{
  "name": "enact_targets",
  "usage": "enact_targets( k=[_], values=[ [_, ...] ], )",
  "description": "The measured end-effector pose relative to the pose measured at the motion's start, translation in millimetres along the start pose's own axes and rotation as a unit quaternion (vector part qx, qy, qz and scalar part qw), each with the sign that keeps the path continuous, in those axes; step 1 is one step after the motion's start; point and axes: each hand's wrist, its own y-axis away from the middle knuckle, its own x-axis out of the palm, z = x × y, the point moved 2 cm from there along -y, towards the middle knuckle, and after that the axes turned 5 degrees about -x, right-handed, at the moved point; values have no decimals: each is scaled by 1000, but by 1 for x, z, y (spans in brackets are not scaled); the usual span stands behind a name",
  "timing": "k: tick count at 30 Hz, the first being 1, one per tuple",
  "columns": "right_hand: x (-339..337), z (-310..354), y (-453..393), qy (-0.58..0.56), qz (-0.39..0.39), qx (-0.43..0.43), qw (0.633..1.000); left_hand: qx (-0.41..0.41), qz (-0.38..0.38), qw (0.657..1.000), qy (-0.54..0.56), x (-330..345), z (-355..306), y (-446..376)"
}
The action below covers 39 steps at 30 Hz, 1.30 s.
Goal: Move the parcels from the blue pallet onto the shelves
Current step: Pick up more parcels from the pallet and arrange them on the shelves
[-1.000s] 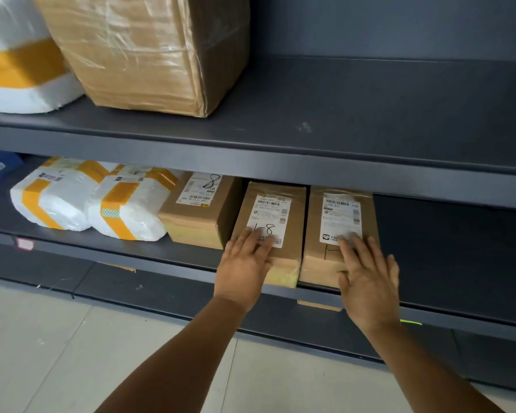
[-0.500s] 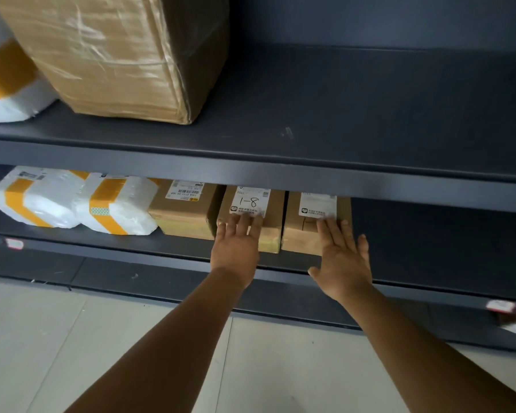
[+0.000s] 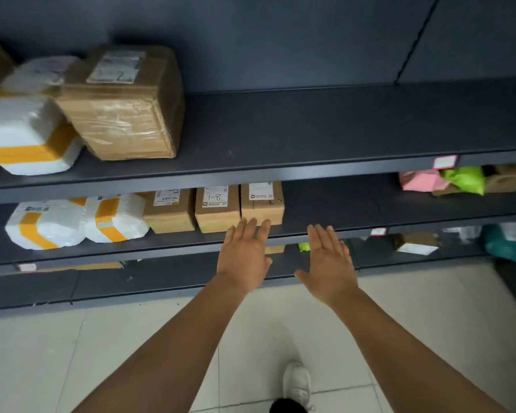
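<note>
Brown cardboard, matte and square-edged, makes up the three small parcels standing side by side on the middle shelf (image 3: pixel 325 231) of dark grey metal: a labelled box (image 3: pixel 169 211), the box marked 1-8 (image 3: pixel 217 209) and the rightmost box (image 3: pixel 262 203), each with a white printed label on top. Left of them lie two rounded white foam parcels (image 3: pixel 75 222) banded with yellow tape. On the upper shelf (image 3: pixel 310 135) sits a large carton (image 3: pixel 125 105) wrapped in glossy clear film, beside another white foam parcel (image 3: pixel 27 135) with a yellow band. Soft pink and green bags (image 3: pixel 443 180) lie far right on the middle shelf.

Both hands have come off the boxes — half a second ago their fingers lay flat on the two right-hand parcels. Now the left hand (image 3: pixel 243 254) hovers in front of the shelf edge, fingers straight and close together, tips just short of the rightmost box; the right hand (image 3: pixel 329 260) is spread flat, holding nothing, well clear of any parcel. A white shoe (image 3: pixel 297 384) shows on the pale tiled floor (image 3: pixel 42 353) — the view has pulled back.
</note>
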Motion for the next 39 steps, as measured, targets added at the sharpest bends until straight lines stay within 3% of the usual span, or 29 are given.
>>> enact_targets(
  k=[17, 27, 39],
  values=[
    [-86, -134, 272, -52, -128, 242, 960, 251, 12, 968, 22, -45, -236, 138],
    [-72, -220, 455, -60, -154, 352, 921, 373, 13, 928, 14, -30, -386, 263],
    [-24, -300, 639, -105, -177, 446, 871, 453, 72, 888, -14, 21, -519, 407]
  ],
)
